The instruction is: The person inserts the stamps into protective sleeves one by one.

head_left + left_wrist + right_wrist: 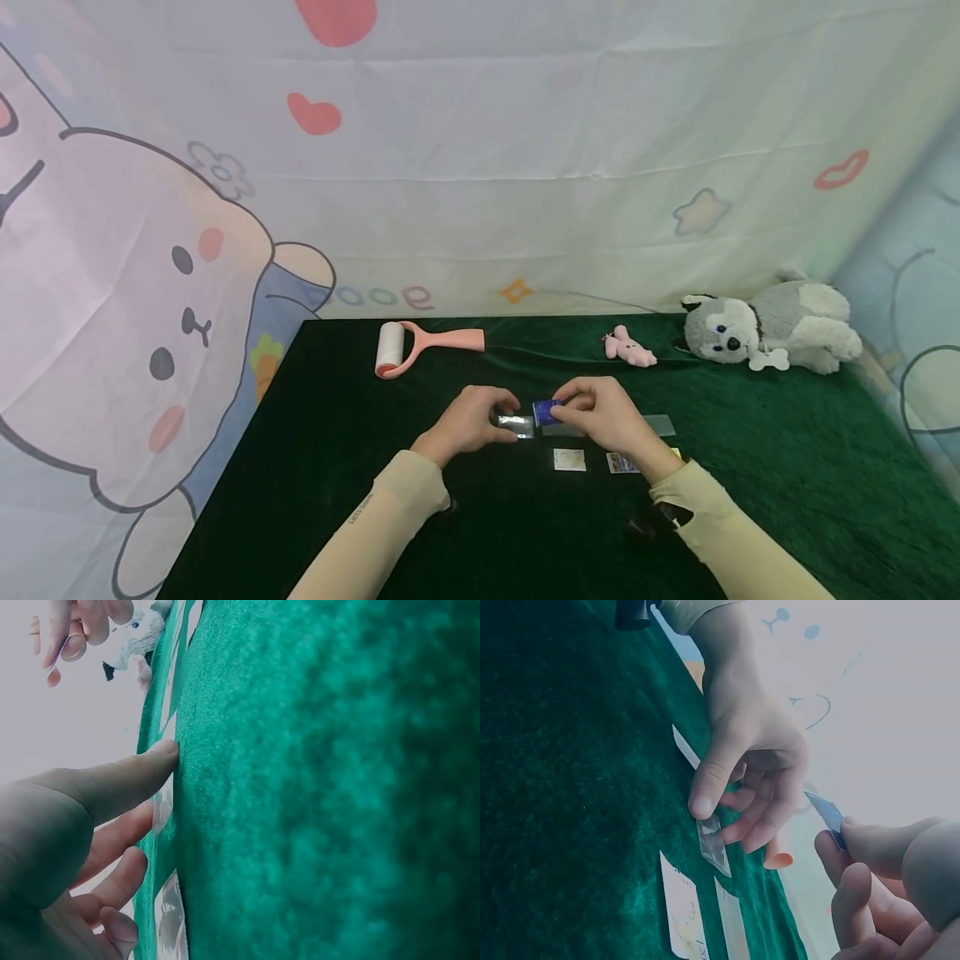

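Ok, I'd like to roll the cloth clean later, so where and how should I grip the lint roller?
Probably around the straight pink handle, coming from your right: the lint roller lies with that handle's free end pointing right and its white roll at the left.

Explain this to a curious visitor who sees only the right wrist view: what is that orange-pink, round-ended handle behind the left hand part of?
Observer: A coral-pink lint roller with a white, cylindrical roll.
Visitor: Any cards outside my view?
Observer: A small, rectangular, colour-printed card lies partly hidden by the wrist of the right hand in the head view.
Visitor: Any toys?
Observer: A fluffy grey-and-white plush dog lies on the dark green velvet cloth.
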A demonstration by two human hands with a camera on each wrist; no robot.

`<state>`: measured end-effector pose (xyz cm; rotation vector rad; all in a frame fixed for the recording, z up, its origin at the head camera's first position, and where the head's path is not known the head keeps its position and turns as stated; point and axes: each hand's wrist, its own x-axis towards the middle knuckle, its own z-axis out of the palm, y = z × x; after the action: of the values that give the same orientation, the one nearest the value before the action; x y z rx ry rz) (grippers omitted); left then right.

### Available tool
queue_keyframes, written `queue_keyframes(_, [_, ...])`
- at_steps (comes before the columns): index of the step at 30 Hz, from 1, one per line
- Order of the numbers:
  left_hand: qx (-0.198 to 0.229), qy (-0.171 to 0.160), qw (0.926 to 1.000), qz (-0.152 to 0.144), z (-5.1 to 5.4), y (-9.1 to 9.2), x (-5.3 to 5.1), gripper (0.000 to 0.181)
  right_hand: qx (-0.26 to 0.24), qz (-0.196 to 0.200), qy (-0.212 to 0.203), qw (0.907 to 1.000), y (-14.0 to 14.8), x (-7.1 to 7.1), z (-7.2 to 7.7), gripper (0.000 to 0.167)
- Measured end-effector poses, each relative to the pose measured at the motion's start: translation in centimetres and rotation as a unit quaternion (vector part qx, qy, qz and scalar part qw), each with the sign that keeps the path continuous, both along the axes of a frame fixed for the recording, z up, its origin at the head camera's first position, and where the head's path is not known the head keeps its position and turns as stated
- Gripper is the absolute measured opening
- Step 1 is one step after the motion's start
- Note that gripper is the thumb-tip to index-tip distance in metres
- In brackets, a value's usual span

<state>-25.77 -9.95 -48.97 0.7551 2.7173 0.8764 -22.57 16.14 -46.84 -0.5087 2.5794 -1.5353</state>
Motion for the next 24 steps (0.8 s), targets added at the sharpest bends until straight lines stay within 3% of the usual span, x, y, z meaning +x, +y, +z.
queue_keyframes(8, [0.001,0.002,1.0,0.002,0.0,0.0,0.04,0.039,0.001,0.004,-0.001,1.0,0.05,-0.02,-0.14,0.016])
queue_keyframes(13, [0.001,0.0,1.0,0.001,-0.05,-0.02,-0.06,0.029,0.002,0.005,0.0,1.0,0.08,-0.01,-0.19,0.017])
queue_keyframes(24, [0.062,-0.022,0.9978,0.009,-0.2,-0.66,-0.34,0.015,-0.005,0.007,0.009,0.9999,0.18,-0.09,-0.16,0.017])
